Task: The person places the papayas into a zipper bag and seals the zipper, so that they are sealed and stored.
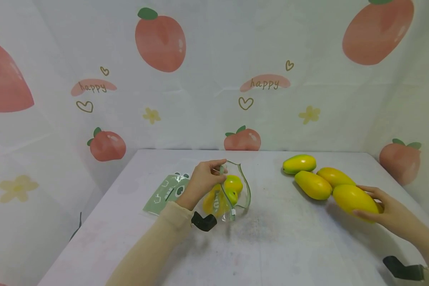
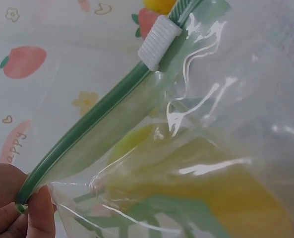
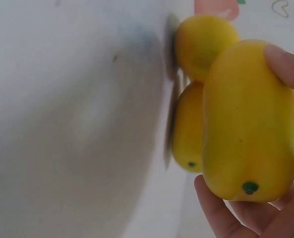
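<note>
My left hand (image 1: 202,178) pinches the green-rimmed edge of a clear zip bag (image 2: 265,109) near the middle of the table. The bag's mouth gapes to the right, and a white slider (image 2: 159,42) sits on its zip strip. Several yellow and yellow-green fruits (image 1: 233,183) show inside it, partly hidden by my hand and the printed plastic. On the right, my right hand (image 1: 393,210) grips a yellow papaya (image 1: 354,198), fingers and thumb around its sides. In the right wrist view this papaya appears raised off the table, its green stem end facing the camera.
Behind the held papaya lie three more papayas: one at the back (image 1: 299,164), one in front of it (image 1: 312,185) and one partly covered (image 1: 334,177). A flat green printed bag (image 1: 164,196) lies left of the left hand. A fruit-patterned cloth (image 1: 200,111) hangs behind the table.
</note>
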Demonstrator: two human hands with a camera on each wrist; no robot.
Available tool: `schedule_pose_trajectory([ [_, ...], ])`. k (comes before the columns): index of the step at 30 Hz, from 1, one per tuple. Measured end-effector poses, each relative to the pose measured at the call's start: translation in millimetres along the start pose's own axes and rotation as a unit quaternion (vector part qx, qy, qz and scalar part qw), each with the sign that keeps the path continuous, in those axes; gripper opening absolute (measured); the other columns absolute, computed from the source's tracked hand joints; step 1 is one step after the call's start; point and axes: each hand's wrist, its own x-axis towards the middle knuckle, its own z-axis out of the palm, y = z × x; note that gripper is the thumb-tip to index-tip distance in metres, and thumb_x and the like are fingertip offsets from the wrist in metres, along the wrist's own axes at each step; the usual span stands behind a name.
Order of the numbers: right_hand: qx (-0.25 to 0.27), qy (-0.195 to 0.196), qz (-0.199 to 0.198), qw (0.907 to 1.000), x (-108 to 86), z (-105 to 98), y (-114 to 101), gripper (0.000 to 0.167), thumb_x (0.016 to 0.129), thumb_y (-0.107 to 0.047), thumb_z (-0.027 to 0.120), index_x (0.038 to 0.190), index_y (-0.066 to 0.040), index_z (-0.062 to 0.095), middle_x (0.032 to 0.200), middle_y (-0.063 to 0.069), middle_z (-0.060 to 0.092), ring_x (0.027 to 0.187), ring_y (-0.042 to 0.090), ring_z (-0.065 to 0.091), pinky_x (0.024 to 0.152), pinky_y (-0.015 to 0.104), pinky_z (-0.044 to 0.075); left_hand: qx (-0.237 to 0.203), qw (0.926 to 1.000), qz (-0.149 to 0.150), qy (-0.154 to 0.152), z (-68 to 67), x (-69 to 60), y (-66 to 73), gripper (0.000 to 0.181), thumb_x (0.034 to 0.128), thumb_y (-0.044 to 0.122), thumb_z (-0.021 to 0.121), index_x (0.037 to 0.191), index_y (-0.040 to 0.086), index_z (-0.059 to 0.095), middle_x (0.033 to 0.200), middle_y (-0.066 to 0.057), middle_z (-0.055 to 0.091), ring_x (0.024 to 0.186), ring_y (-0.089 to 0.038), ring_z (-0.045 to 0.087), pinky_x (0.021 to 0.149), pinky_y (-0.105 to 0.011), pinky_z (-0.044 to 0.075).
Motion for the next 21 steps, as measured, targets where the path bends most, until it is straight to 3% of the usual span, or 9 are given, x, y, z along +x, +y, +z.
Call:
schedule_pose_trajectory([
  [9, 0.014, 0.009, 0.01, 0.9998, -1.5, 0, -30, 0.081, 0.089, -0.037, 0.068, 0.145, 0.007, 0.028, 0.138, 0.04, 0.035, 0.112, 0.06, 0.044, 0.085, 0.068, 0.044, -0.001, 1.0, -0.001, 0.0, 0.0, -0.4, -0.2, 0.05, 0.084, 0.006, 0.069, 0.133, 0.015, 0.061, 0.103, -0.002, 0.068, 0.09, -0.018, 0.061, 0.079, -0.027, 0.055],
  [21, 0.029, 0.026, -0.001, 0.9992, 1.4, 11, -65, 0.083, 0.088, -0.041, 0.068, 0.148, -0.001, 0.027, 0.14, 0.038, 0.036, 0.114, 0.059, 0.045, 0.079, 0.064, 0.05, -0.006, 1.0, 0.002, -0.002, 0.4, -0.9, -0.8, 0.051, 0.0836, 0.006, 0.07, 0.133, 0.015, 0.061, 0.103, -0.002, 0.067, 0.089, -0.018, 0.061, 0.077, -0.026, 0.055],
])
